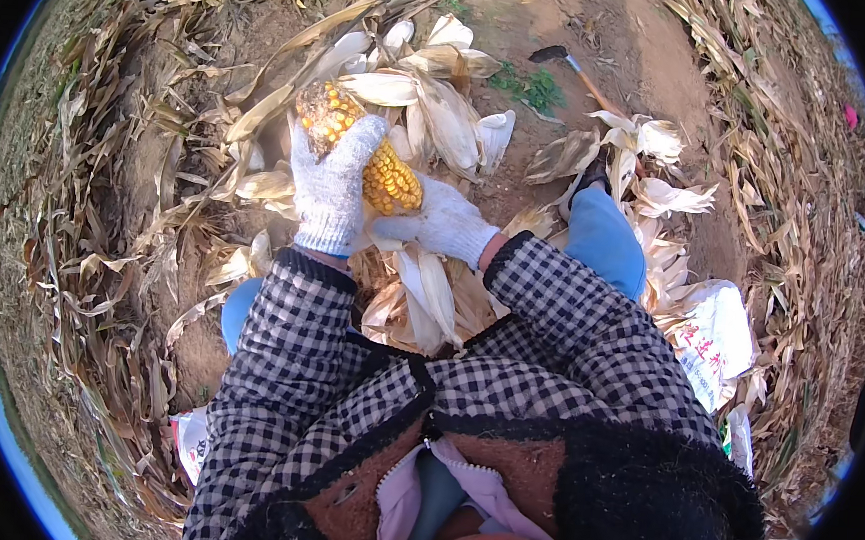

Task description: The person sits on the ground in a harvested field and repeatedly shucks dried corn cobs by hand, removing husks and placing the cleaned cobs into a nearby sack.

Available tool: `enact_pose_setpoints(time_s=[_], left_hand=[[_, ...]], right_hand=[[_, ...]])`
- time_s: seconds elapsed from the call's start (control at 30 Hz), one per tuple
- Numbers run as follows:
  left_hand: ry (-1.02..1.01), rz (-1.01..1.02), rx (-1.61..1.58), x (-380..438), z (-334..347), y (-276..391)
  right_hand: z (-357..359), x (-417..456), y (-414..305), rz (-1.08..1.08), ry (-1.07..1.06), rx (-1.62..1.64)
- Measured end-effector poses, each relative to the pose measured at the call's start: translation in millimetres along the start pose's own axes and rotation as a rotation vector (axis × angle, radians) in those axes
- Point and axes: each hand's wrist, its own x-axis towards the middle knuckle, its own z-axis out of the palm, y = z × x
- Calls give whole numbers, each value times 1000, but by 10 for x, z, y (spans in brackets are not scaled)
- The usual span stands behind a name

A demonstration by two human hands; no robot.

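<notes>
My left hand (326,195), in a white knit glove, grips a yellow ear of corn (392,181), its thumb across the middle. The kernels are bare of husk, and the upper end looks brown and spoiled. At the lower end of the ear, my right hand (452,222), gloved the same way, closes around the base; its fingertips are partly hidden behind the cob. Pale dry husks (431,292) lie between my legs, just below both hands. Another heap of husks (436,112) rests on the soil beyond the ear.
A tool with a wooden handle (595,89) and a dark head lies on bare soil ahead, near a green weed (528,87). White printed sacks (713,342) are at my right, and part of another (191,437) shows at left. Dry corn stalks (95,246) cover both sides.
</notes>
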Motion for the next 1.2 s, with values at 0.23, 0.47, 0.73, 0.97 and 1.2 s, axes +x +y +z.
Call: enact_pose_setpoints(time_s=[0.23,0.47,0.73,0.97,1.2], left_hand=[[13,10,-66,-130,80,42],[-49,133,124,-147,80,-75],[-168,128,322,-294,139,-53],[-162,213,550,-359,220,-17],[-243,199,464,-340,217,-92]], right_hand=[[93,16,75,43,-124,198],[121,-56,-1,12,-96,21],[141,-6,190,-102,-89,-337],[241,67,549,-295,-25,-454],[189,-31,356,-205,-114,-439]])
